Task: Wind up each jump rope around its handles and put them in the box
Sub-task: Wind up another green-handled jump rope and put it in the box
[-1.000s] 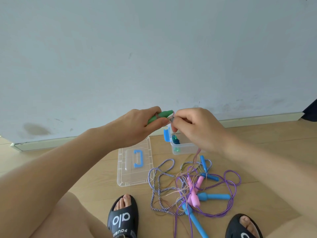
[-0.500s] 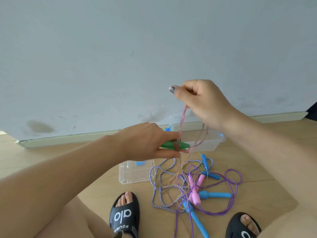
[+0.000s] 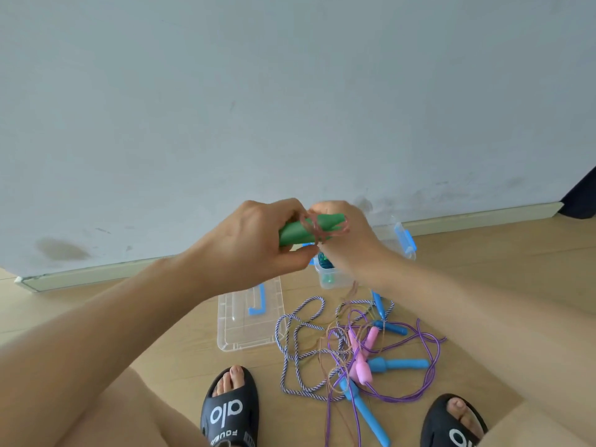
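1. At the far left we see a dark smudge (image 3: 61, 250) low on the pale wall (image 3: 290, 91), just above the skirting board (image 3: 96, 272) that runs along the wooden floor (image 3: 500, 269).
2. Our left hand (image 3: 254, 240) is raised in front of the wall, clenched around the green handles (image 3: 309, 229), which point to the right and slightly upward.
3. A thin pinkish rope (image 3: 317, 229) is looped a few turns around the free end of those handles.
4. Our right hand (image 3: 351, 237) sits right behind and against the tip of the handles, fingers pinched on the rope there; from below the hand the rope trails down toward the floor.
5. On the floor under the left hand lies the clear lid (image 3: 250, 317) with its blue grip facing up.
6. Just right of the lid, beneath the right wrist, stands the clear box (image 3: 335, 279) with blue latches; something blue-green lies inside, too hidden to name.
7. In front of the box sprawls a tangle: a blue-and-white braided rope (image 3: 290, 343), a purple rope (image 3: 429, 359), pink handles (image 3: 362, 356) and blue handles (image 3: 400, 363), all crossing one another.
8. At the bottom edge our two feet wear black slides, the left slide (image 3: 230, 411) near the lid and the right slide (image 3: 454, 424) beyond the tangle.
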The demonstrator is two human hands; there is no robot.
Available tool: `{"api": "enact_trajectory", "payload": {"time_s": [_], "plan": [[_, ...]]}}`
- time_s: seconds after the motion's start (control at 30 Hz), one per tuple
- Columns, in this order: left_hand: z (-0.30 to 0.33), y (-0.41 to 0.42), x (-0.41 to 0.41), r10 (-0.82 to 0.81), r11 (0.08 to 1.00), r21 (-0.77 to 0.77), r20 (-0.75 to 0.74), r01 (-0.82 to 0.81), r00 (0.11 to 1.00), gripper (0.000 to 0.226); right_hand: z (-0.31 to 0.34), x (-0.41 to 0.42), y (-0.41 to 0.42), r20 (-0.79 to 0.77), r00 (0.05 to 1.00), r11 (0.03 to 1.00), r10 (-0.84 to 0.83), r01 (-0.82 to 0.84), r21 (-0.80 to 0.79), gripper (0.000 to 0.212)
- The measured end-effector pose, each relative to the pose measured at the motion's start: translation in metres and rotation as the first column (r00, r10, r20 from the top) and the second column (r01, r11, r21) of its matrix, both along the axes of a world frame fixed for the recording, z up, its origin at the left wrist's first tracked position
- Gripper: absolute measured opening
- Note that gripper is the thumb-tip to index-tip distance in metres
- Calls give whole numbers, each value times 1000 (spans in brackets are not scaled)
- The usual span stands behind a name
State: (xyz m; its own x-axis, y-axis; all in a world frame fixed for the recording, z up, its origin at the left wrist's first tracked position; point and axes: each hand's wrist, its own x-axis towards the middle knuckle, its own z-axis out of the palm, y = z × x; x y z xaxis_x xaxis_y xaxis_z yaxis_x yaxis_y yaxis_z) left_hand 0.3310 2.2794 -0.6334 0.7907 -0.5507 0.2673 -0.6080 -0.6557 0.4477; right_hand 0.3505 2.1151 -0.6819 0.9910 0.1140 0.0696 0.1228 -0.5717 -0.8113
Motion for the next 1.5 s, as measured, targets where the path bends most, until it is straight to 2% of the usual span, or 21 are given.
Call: {"api": "enact_trajectory", "payload": {"time_s": [0.13, 0.27, 0.33, 0.43, 0.6, 0.73, 0.8, 0.9, 0.97, 1.07, 1.1, 1.13, 1.17, 1.23, 1.3, 1.37, 1.43, 1.5], "plan": [[-3, 2, 4, 69, 996, 68, -189, -57, 979, 14, -5, -8, -4, -200, 979, 998, -28, 15, -66, 24], [-11, 12, 20, 214, 974, 125, -215, -191, 953, 10, -1, -22, -7, -186, 982, 1000, -26, 26, -6, 48], [-16, 18, 29, 314, 947, 148, -253, -284, 915, 18, 0, -33, -3, -159, 987, 1000, 21, -24, -17, 48], [-24, 21, 34, 375, 920, 241, -319, -308, 871, 24, 4, -48, 3, -55, 992, 988, 117, -122, -99, 44], [-30, 14, 33, 346, 911, 330, -284, -247, 894, 26, 21, -45, 1, 109, 946, 891, 305, -244, -382, 45], [-26, 9, 32, 330, 929, 282, -345, -239, 879, 29, 29, -37, -3, 172, 902, 813, 396, -257, -523, 45], [-24, 10, 33, 331, 944, 181, -498, -278, 802, 29, 26, -38, -4, 159, 900, 800, 405, -264, -539, 46], [-24, 18, 33, 206, 924, -50, -770, -380, 604, 18, 20, -39, -7, 103, 919, 802, 382, -274, -531, 45], [-24, 22, 35, 152, 898, -106, -837, -428, 526, 9, 19, -37, -10, 79, 922, 792, 378, -278, -543, 44], [-24, 20, 36, 105, 886, -131, -878, -445, 467, 9, 19, -36, -11, 106, 909, 760, 403, -268, -592, 41], [-25, 19, 36, 108, 890, -124, -877, -438, 468, 13, 18, -37, -10, 131, 898, 748, 421, -261, -611, 38], [-26, 17, 35, 149, 909, -86, -848, -408, 509, 18, 16, -39, -8, 162, 881, 736, 444, -255, -628, 35], [-29, 15, 34, 222, 934, -5, -772, -356, 595, 22, 16, -42, -7, 193, 862, 725, 469, -251, -642, 33], [-31, 9, 29, 323, 944, 228, -505, -238, 800, 23, 16, -45, -6, 228, 834, 712, 503, -251, -656, 31], [-32, 2, 23, 262, 909, 394, -288, -135, 921, 14, 20, -42, -4, 234, 824, 706, 515, -254, -661, 32], [-32, -5, 15, 184, 876, 477, -181, -77, 966, 13, 27, -36, -8, 253, 822, 729, 510, -256, -635, 36], [-32, -9, 9, 111, 858, 511, -97, -46, 989, 21, 37, -28, -16, 284, 835, 764, 472, -228, -603, 44], [-33, -11, 8, 7, 841, 541, -2, -5, 1000, 18, 44, -21, -24, 294, 856, 803, 425, -206, -560, 50]]}}
